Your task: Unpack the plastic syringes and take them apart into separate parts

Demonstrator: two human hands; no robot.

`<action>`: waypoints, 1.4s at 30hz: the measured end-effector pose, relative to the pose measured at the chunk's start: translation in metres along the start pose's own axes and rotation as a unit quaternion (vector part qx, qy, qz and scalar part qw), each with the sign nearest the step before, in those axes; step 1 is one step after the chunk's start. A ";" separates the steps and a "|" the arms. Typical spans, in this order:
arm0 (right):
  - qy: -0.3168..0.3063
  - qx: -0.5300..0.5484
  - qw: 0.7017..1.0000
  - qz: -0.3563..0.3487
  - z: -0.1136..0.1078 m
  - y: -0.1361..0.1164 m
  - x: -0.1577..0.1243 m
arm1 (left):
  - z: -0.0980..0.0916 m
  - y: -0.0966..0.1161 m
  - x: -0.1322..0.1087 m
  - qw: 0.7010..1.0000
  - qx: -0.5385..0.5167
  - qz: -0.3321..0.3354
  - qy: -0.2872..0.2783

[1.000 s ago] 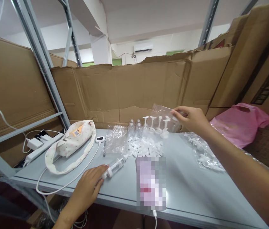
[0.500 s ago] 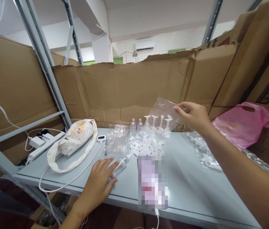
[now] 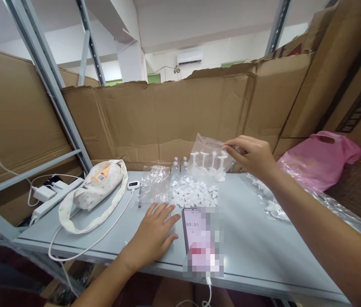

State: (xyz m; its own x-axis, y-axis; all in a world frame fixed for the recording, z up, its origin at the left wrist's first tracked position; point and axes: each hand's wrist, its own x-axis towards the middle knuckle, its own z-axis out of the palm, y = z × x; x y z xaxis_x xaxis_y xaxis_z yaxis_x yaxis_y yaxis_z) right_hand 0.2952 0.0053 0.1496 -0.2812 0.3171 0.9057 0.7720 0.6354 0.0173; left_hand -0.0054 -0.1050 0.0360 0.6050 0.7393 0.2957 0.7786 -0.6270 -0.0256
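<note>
My left hand [image 3: 154, 232] lies low over the front of the table, fingers stretched and slightly spread, just left of the phone [image 3: 196, 226]. Whatever is under that palm is hidden. My right hand [image 3: 252, 155] pinches the upper edge of a clear plastic bag [image 3: 204, 143], which hangs in front of several white pump heads [image 3: 203, 158] standing at the back. Left of them stand several clear small bottles [image 3: 175, 166]. A heap of small white plastic parts [image 3: 193, 194] is spread between the bottles and the phone.
Another clear bag [image 3: 156, 183] lies left of the heap. Further left are a small white device [image 3: 133, 185] on a cable, a floral cloth bag [image 3: 97, 187] and a power strip [image 3: 55, 200]. At right sit a pink bag [image 3: 321, 160] and clear packaging [image 3: 276, 209]. Cardboard [image 3: 167, 115] walls the back.
My left hand has moved right, toward the phone; the clear bottle that lay beside it no longer shows. My right hand still holds the bag, slightly lower. The whole view has shifted a little.
</note>
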 end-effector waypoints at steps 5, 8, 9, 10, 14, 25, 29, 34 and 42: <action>0.039 -0.004 0.999 -0.015 0.001 -0.003 -0.001 | -0.005 0.003 0.037 0.997 -0.008 0.056 -0.057; 0.076 -0.002 0.997 -0.021 -0.003 -0.005 0.000 | -0.004 0.001 0.062 0.996 -0.015 0.049 -0.078; 0.091 -0.001 0.996 -0.020 -0.006 -0.005 0.000 | -0.004 0.000 0.070 0.997 -0.023 0.038 -0.067; 0.104 0.002 0.994 -0.017 -0.008 -0.005 0.000 | -0.005 -0.001 0.077 0.998 -0.033 0.022 -0.042; 0.124 0.052 0.990 0.034 -0.020 -0.010 0.001 | -0.017 -0.010 0.102 0.977 -0.074 -0.079 0.184; 0.064 0.348 0.913 0.201 -0.008 -0.029 0.003 | -0.060 -0.048 0.103 0.916 -0.248 -0.099 0.299; 0.042 0.342 0.916 0.203 0.008 -0.031 0.007 | -0.058 -0.063 0.099 0.907 -0.329 -0.115 0.237; 0.126 0.211 0.955 0.166 0.026 -0.057 0.003 | -0.042 -0.107 0.094 0.819 -0.412 -0.257 0.305; -0.343 0.163 0.907 -0.180 0.079 -0.148 -0.052 | 0.008 -0.163 0.083 0.866 -0.238 -0.419 0.136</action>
State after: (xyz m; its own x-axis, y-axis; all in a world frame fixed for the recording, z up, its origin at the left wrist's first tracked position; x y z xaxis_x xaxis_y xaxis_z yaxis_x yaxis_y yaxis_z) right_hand 0.1508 -0.0495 0.0667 -0.8570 0.3392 0.3879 0.3804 0.9242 0.0322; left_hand -0.0807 0.0604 0.0575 -0.2511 0.9390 0.2351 0.7294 0.0239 0.6837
